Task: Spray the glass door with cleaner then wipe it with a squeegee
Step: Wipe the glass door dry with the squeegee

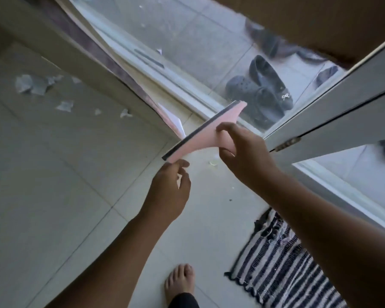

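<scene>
A pink squeegee [206, 135] with a dark rubber blade along its far edge is held in the air before the glass door [187, 38]. My right hand [242, 154] grips its handle, thumb on top. My left hand [168, 185] pinches the blade's near end with thumb and fingertips. The blade points up and right toward the white door frame [333, 112]. No spray bottle is in view.
Dark shoes [260, 92] lie outside behind the glass. A striped mat [282, 263] lies on the tiled floor at lower right, beside my bare foot [180, 281]. Crumpled paper scraps [33, 84] are scattered on the floor at left. A brown curtain [320, 21] hangs at the top right.
</scene>
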